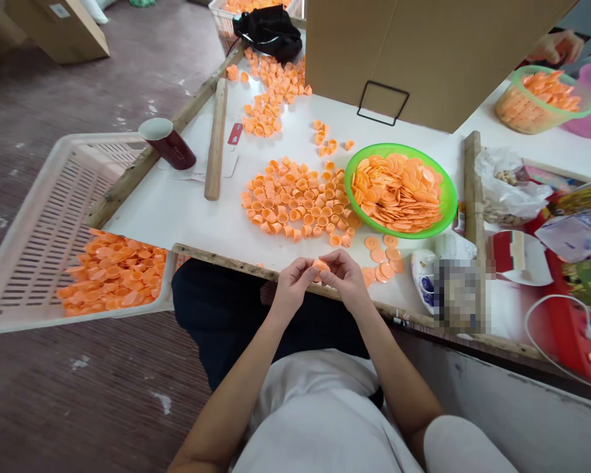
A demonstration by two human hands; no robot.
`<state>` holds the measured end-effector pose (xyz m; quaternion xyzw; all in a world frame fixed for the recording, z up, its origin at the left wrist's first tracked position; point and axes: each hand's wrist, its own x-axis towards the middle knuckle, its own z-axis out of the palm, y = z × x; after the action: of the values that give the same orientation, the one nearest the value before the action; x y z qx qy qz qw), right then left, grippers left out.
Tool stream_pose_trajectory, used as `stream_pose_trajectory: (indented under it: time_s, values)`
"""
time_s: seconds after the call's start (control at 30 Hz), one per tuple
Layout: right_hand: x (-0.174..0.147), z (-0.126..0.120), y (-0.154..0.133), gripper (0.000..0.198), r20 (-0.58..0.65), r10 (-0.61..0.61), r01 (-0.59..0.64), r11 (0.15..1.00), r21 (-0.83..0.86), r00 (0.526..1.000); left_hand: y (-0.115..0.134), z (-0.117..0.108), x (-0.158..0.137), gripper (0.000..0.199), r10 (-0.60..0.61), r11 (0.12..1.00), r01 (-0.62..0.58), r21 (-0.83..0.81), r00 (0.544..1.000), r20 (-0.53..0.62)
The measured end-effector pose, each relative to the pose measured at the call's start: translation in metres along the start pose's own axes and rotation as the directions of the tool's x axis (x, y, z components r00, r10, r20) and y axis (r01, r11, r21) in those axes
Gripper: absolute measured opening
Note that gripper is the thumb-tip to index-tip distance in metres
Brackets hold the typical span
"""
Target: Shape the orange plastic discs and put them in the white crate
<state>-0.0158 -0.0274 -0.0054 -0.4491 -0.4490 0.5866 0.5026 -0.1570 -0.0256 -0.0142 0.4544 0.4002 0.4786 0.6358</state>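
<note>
Our left hand (292, 280) and right hand (349, 277), both pinching one orange piece (320, 265), near the wooden edge strip (226, 261), orange cups (295, 202) beyond, green bowl (452, 197) beside them.

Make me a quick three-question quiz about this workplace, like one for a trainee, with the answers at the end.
1. What colour is the bowl that holds the flat orange discs?
2. True or false: the left hand and the right hand are both on the same orange piece.
3. On which side of the person is the pale slatted crate?
A) left
B) right
C) directly behind

Key: 1. Green. 2. True. 3. A.
</note>
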Motion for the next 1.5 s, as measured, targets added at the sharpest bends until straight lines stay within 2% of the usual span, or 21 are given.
stream_pose_trajectory:
  time_s: [0.33,0.67,0.8,1.03,1.2,1.37,1.5]
  values:
    - [-0.001,0.006,-0.001,0.035,-0.013,-0.008,0.008,1.0,0.001,1.0,0.005,0.0,-0.001,0.023,0.06,0.993,-0.054,0.105,0.997,-0.055]
    - [-0.004,0.007,0.003,0.036,-0.013,0.029,-0.029,0.999,0.027,0.999,-0.004,-0.002,-0.004,0.023,0.014,0.994,-0.006,0.109,0.998,-0.067]
    - [-0.002,0.009,0.001,0.036,-0.014,0.039,-0.038,0.998,0.041,0.999,-0.002,-0.001,-0.002,0.024,0.005,0.997,0.001,0.079,0.997,-0.075]
    - [0.001,0.009,0.003,0.036,-0.028,0.084,-0.083,0.996,0.027,0.996,-0.005,0.0,0.0,0.031,-0.129,0.986,0.12,-0.114,0.989,-0.076]
    - [0.001,0.006,0.005,0.031,-0.071,0.07,-0.069,0.997,0.026,0.995,-0.012,-0.001,0.0,0.033,-0.121,0.989,0.116,-0.095,0.992,-0.043]
    - [0.002,0.007,0.003,0.028,-0.049,0.059,-0.058,0.998,0.016,0.997,-0.01,-0.001,0.0,0.029,-0.091,0.994,0.088,-0.059,0.995,-0.036]
    - [0.003,0.008,0.003,0.03,-0.034,0.088,-0.088,0.996,-0.002,0.996,-0.01,-0.001,-0.001,0.029,-0.14,0.988,0.135,-0.079,0.988,-0.067]
